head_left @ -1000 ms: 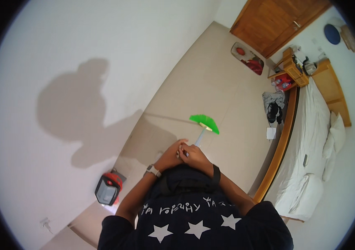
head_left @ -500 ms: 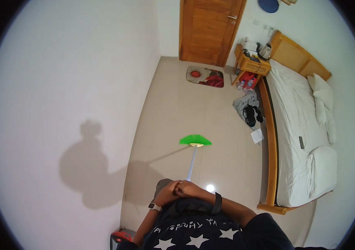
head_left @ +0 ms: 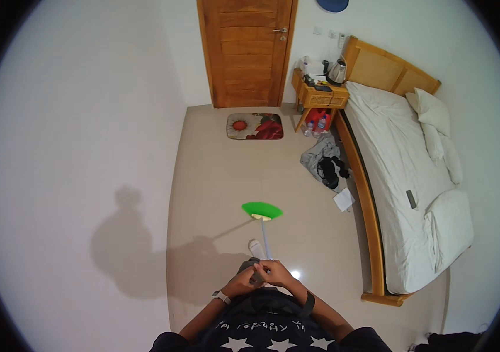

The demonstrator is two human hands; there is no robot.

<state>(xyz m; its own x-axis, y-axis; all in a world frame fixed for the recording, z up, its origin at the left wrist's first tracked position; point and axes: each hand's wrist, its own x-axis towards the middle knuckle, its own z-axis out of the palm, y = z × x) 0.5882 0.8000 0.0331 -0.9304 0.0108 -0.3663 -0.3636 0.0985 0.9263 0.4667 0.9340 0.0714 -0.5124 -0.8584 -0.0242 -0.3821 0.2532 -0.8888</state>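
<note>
My left hand and my right hand are close together in front of my waist, with fingers curled. Both are closed around the upper end of a broom; its grip is mostly hidden by them. From beneath the hands the broom's pale handle runs away from me down to the floor. At its far end a fan of green bristles, joined by a cream-yellow collar, rests on or just over the tiles. My foot in a light shoe or sock shows just left of the handle.
A white wall stands along the left. At right is a wooden bed with white bedding. Beside it lie grey and black clothes and a white sheet of paper. Ahead are a flowered mat, a wooden door and a bedside table.
The view has swung, so the door and bed sit farther left. Against the floor, the broom head has shifted a little rightward. My foot has come into sight beside the handle.
</note>
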